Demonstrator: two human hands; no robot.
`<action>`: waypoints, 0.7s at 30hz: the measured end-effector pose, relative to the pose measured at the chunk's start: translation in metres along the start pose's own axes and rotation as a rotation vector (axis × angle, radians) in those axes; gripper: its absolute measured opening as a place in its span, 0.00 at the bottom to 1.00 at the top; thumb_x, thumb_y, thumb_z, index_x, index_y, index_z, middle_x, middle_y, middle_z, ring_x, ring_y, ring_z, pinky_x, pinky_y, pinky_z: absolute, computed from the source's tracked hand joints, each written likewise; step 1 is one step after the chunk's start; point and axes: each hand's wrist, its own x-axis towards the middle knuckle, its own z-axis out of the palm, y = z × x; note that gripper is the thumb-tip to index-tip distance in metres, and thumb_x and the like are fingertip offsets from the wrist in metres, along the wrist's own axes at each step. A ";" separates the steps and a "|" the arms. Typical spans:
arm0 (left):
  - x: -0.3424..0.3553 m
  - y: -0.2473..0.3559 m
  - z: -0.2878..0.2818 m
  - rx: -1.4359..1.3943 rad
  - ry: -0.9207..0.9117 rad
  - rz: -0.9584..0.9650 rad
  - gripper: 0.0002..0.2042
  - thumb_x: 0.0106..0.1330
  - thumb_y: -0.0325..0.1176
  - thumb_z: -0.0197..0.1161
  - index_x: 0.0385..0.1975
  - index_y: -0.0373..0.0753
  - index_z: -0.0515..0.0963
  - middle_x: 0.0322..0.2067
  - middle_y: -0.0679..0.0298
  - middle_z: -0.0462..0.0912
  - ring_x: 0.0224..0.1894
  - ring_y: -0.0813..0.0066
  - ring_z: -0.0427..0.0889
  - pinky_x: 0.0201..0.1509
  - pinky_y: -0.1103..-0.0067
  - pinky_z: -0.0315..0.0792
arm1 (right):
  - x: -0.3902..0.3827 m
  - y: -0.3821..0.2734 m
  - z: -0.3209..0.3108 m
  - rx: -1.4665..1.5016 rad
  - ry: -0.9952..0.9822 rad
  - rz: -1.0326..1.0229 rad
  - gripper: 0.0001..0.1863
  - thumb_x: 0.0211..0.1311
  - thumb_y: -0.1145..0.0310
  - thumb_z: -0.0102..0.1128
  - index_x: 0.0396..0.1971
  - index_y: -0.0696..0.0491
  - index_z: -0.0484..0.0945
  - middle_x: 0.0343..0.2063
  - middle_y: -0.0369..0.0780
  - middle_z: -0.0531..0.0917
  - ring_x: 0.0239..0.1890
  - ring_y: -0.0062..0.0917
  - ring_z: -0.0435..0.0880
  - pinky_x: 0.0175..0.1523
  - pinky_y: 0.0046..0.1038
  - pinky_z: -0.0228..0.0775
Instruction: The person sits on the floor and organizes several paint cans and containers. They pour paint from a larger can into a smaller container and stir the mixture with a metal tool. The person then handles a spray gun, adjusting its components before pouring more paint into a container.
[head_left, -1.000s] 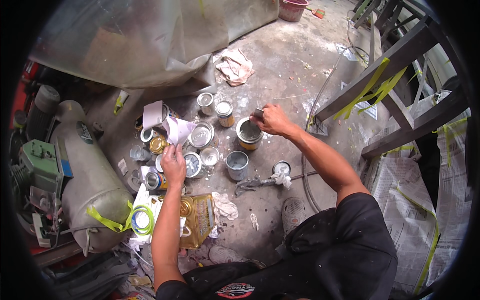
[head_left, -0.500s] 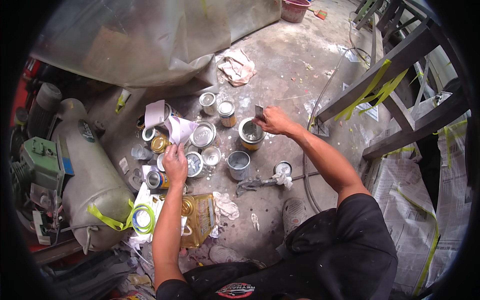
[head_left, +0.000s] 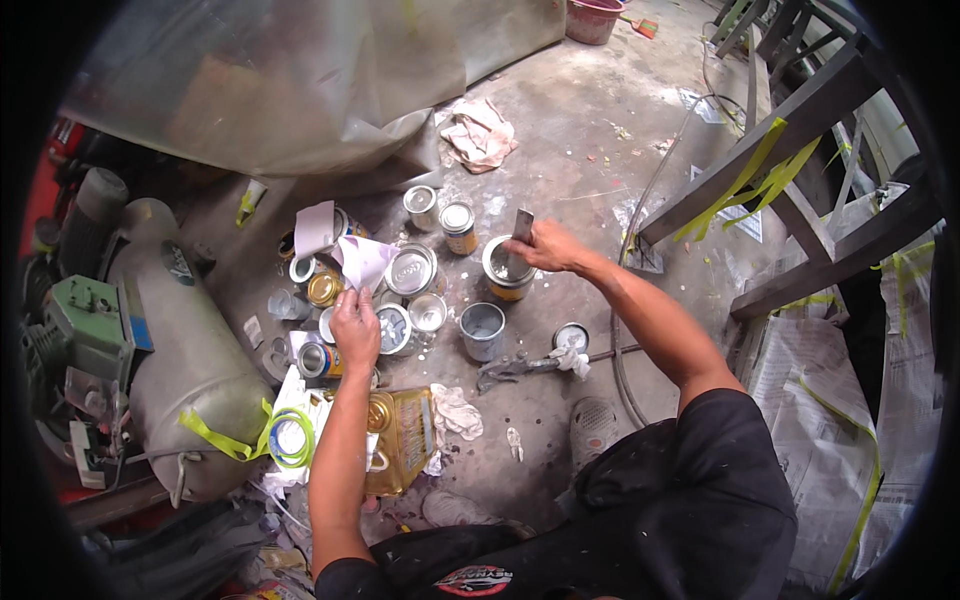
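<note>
My right hand (head_left: 550, 247) grips a flat metal strip (head_left: 523, 224), whose lower end dips inside an open paint can (head_left: 508, 291). A folded sheet of pale lilac paper (head_left: 366, 259) is pinched in the fingertips of my left hand (head_left: 355, 328), beside a cluster of cans. Close by are a large silver-lidded can (head_left: 411, 270), a gold-lidded can (head_left: 324, 288) and an open container of grey material (head_left: 394, 328). A grey plastic cup (head_left: 482, 332) stands between my hands, below the can. What the can holds is hard to make out.
A gold rectangular jug (head_left: 404, 440) stands by my left forearm, near a roll of green tape (head_left: 291, 437). An air compressor (head_left: 165, 340) fills the left side. Hoses (head_left: 622, 372) cross the floor on the right, beside a grey frame (head_left: 800, 130). A rag (head_left: 478, 135) lies farther away.
The whole view has shifted slightly. In my right hand, the metal strip leans a little more to the right in the can. My left hand keeps hold of the lilac paper.
</note>
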 end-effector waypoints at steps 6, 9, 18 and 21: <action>0.001 -0.005 0.008 0.017 0.024 -0.085 0.11 0.74 0.31 0.55 0.30 0.29 0.73 0.27 0.43 0.77 0.32 0.38 0.76 0.36 0.58 0.67 | -0.003 0.005 0.002 -0.041 0.101 -0.110 0.22 0.69 0.50 0.55 0.31 0.54 0.85 0.23 0.55 0.82 0.29 0.53 0.83 0.36 0.47 0.74; -0.002 -0.003 -0.002 -0.014 0.014 -0.204 0.13 0.74 0.33 0.54 0.32 0.28 0.74 0.30 0.41 0.79 0.34 0.38 0.78 0.37 0.58 0.69 | -0.001 -0.017 -0.009 -0.055 -0.010 0.018 0.22 0.69 0.51 0.56 0.27 0.55 0.86 0.23 0.56 0.81 0.29 0.52 0.83 0.35 0.47 0.74; 0.003 -0.033 0.006 -0.289 0.054 -0.455 0.18 0.75 0.37 0.50 0.51 0.26 0.75 0.42 0.44 0.85 0.45 0.51 0.84 0.51 0.65 0.72 | 0.001 -0.001 0.001 0.132 0.023 0.018 0.23 0.68 0.50 0.57 0.27 0.57 0.84 0.21 0.53 0.81 0.29 0.52 0.82 0.35 0.47 0.72; 0.002 -0.026 -0.001 -0.257 0.038 -0.442 0.19 0.75 0.38 0.49 0.49 0.25 0.75 0.41 0.42 0.84 0.45 0.48 0.83 0.51 0.64 0.71 | 0.001 -0.017 -0.014 -0.121 0.004 0.046 0.21 0.69 0.51 0.57 0.28 0.55 0.84 0.23 0.53 0.82 0.31 0.52 0.83 0.37 0.47 0.73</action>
